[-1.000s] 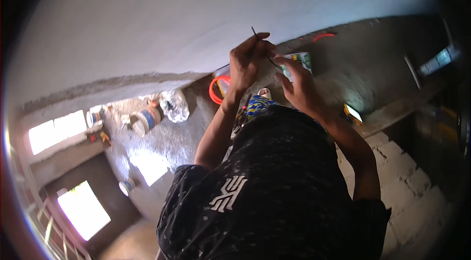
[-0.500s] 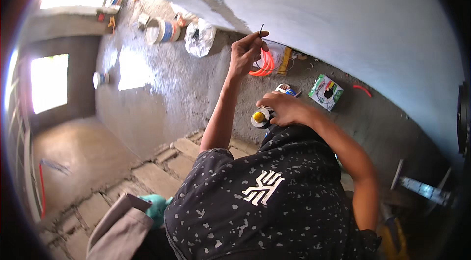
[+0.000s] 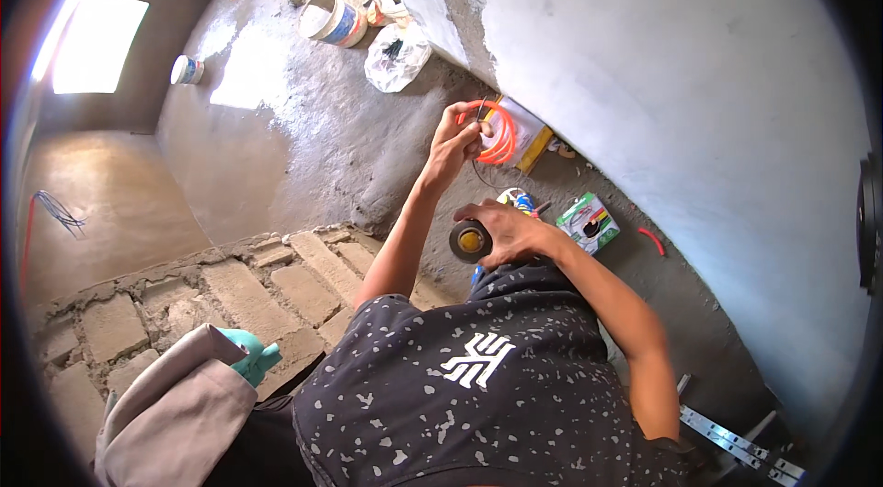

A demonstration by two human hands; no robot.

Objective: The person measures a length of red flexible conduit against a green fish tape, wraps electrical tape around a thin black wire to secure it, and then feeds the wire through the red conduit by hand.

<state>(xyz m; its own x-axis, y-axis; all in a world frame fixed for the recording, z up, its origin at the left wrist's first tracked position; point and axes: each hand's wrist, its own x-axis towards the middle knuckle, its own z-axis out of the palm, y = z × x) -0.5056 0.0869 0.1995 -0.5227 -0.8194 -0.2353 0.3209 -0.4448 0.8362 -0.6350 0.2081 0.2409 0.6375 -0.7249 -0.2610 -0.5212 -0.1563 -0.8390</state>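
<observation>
My left hand [image 3: 451, 148] is raised, with thumb and fingers pinched on a thin dark wire [image 3: 483, 108] whose end sticks up past the fingertips. From that hand the wire curves down toward the floor near my right hand. A coil of orange tubing [image 3: 501, 145] lies behind the left fingers. Close to my body, my right hand [image 3: 511, 231] wraps round a dark round roll [image 3: 465, 253] with a yellow middle [image 3: 470, 241]. Its underside and the fingers behind it are hidden.
A green and white box [image 3: 589, 222] and a short red tube [image 3: 653, 241] lie by the wall. Farther off stand a white plastic bag [image 3: 397, 59] and a bucket [image 3: 324, 18]. Rough blockwork [image 3: 248, 289] runs at left; a metal strip [image 3: 727, 438] lies lower right.
The view has turned and shifted. My left hand is lower, now in front of the orange coil, still pinching the wire. The roll in my right hand has tilted, showing its dark face.
</observation>
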